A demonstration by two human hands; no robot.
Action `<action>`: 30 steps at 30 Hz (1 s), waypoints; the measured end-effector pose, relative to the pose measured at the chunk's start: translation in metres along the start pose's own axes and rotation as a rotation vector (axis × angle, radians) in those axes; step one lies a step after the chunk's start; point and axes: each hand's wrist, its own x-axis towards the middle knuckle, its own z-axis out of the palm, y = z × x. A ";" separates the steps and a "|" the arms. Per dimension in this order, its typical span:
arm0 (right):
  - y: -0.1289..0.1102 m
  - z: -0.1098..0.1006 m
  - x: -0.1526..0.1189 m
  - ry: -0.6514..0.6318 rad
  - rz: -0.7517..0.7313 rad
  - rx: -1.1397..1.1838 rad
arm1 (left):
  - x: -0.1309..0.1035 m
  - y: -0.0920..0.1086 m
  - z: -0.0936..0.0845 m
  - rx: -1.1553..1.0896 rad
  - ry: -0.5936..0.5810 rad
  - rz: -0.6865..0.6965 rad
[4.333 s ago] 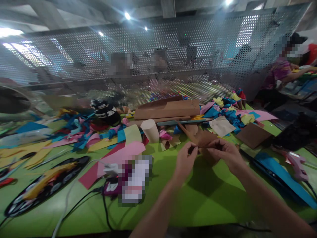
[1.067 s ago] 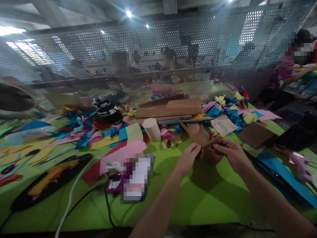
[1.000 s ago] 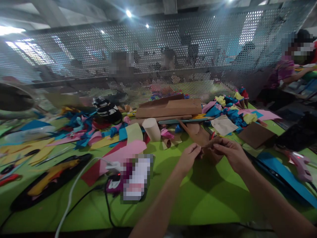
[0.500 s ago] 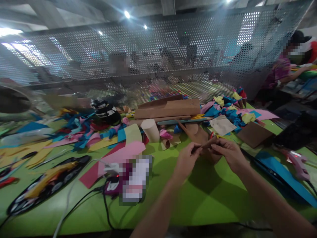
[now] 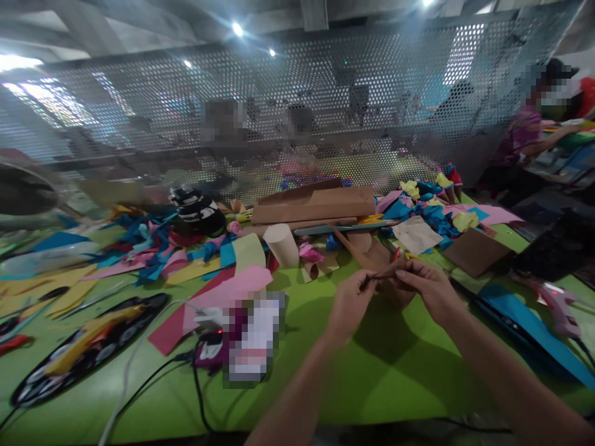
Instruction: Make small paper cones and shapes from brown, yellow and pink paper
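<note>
Both hands hold a piece of brown paper [image 5: 389, 271] between them above the green table. My left hand [image 5: 349, 300] pinches its left end, and my right hand [image 5: 428, 288] grips the right side with thumb and fingers. Part of the paper hangs down below the right fingers in shadow. Just behind it lie more brown paper [image 5: 369, 248] and a small red-tipped tool, only partly visible. To the left of my left hand are a white paper roll [image 5: 281, 245] and a crumpled pink paper flower [image 5: 310, 252].
A pink glue gun [image 5: 558, 306] lies on the right beside blue paper [image 5: 534, 328]. A phone [image 5: 255, 337], a power bank [image 5: 211, 350] and cables lie on the left. A black tray [image 5: 93, 347] sits further left. A perforated metal screen [image 5: 260, 130] stands behind the paper scraps.
Hardly anything differs. The left fingers have shifted slightly on the brown paper, which looks a little flatter between the hands.
</note>
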 end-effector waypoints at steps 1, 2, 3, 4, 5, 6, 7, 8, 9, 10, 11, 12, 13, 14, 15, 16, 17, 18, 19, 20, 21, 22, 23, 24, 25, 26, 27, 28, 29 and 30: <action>0.001 0.000 0.000 0.002 0.001 -0.002 | 0.000 0.000 0.000 -0.027 -0.003 -0.012; 0.001 0.000 0.001 0.006 0.003 -0.004 | 0.001 0.000 0.000 -0.059 -0.008 -0.026; 0.002 0.000 0.001 0.008 0.006 -0.007 | 0.001 0.000 0.000 -0.095 -0.015 -0.039; 0.002 -0.001 0.001 0.011 0.008 -0.010 | 0.002 0.000 0.000 -0.131 -0.027 -0.050; 0.003 -0.001 0.002 0.014 0.010 -0.012 | 0.002 0.001 -0.001 -0.166 -0.041 -0.061; 0.003 -0.002 0.002 0.015 0.010 -0.014 | 0.002 0.002 -0.002 -0.200 -0.060 -0.071; 0.003 -0.002 0.002 0.016 0.009 -0.013 | 0.003 0.003 -0.003 -0.232 -0.083 -0.082; 0.003 -0.002 0.003 0.018 0.007 -0.014 | 0.003 0.005 -0.004 -0.265 -0.108 -0.099; 0.003 -0.002 0.002 0.018 0.002 -0.018 | 0.003 0.006 -0.005 -0.296 -0.124 -0.118; 0.003 -0.002 0.002 0.014 -0.005 -0.026 | 0.003 0.006 -0.006 -0.323 -0.130 -0.136; 0.002 -0.001 0.002 0.004 -0.013 -0.040 | 0.003 0.006 -0.006 -0.341 -0.127 -0.149; 0.002 -0.001 0.001 -0.007 -0.020 -0.056 | 0.003 0.006 -0.007 -0.348 -0.120 -0.157; 0.001 0.000 0.000 -0.019 -0.027 -0.071 | 0.003 0.006 -0.007 -0.341 -0.115 -0.158; 0.000 0.001 0.000 -0.029 -0.031 -0.082 | 0.004 0.005 -0.008 -0.324 -0.114 -0.156; 0.000 0.002 -0.001 -0.034 -0.034 -0.086 | 0.004 0.004 -0.008 -0.304 -0.123 -0.155; -0.001 0.003 -0.001 -0.037 -0.036 -0.087 | 0.004 0.003 -0.007 -0.289 -0.141 -0.156; -0.001 0.003 -0.002 -0.038 -0.040 -0.087 | 0.005 0.002 -0.007 -0.281 -0.157 -0.159; -0.001 0.004 -0.002 -0.040 -0.047 -0.086 | 0.005 0.002 -0.006 -0.280 -0.171 -0.160; -0.001 0.004 -0.002 -0.045 -0.056 -0.086 | 0.005 0.002 -0.006 -0.284 -0.184 -0.161; -0.001 0.004 -0.002 -0.048 -0.066 -0.089 | 0.005 0.002 -0.005 -0.289 -0.194 -0.160; -0.001 0.004 -0.002 -0.050 -0.075 -0.092 | 0.005 0.003 -0.005 -0.288 -0.202 -0.157; -0.001 0.004 -0.002 -0.050 -0.082 -0.095 | 0.005 0.003 -0.005 -0.273 -0.207 -0.149; 0.000 0.005 -0.002 -0.048 -0.086 -0.098 | 0.005 0.003 -0.004 -0.245 -0.208 -0.137; 0.000 0.005 -0.002 -0.047 -0.088 -0.099 | 0.005 0.004 -0.004 -0.205 -0.205 -0.122; 0.000 0.005 -0.002 -0.045 -0.089 -0.101 | 0.005 0.004 -0.004 -0.155 -0.200 -0.105; 0.000 0.005 -0.002 -0.043 -0.090 -0.103 | 0.005 0.004 -0.003 -0.101 -0.192 -0.087; 0.001 0.006 -0.002 -0.042 -0.092 -0.107 | 0.004 0.003 -0.003 -0.049 -0.181 -0.070; 0.001 0.006 -0.002 -0.038 -0.095 -0.111 | 0.004 0.003 -0.003 -0.002 -0.170 -0.055; 0.002 0.006 -0.002 -0.034 -0.099 -0.116 | 0.003 0.003 -0.003 0.041 -0.161 -0.045; 0.003 0.006 -0.002 -0.033 -0.106 -0.119 | 0.003 0.004 -0.002 0.083 -0.153 -0.036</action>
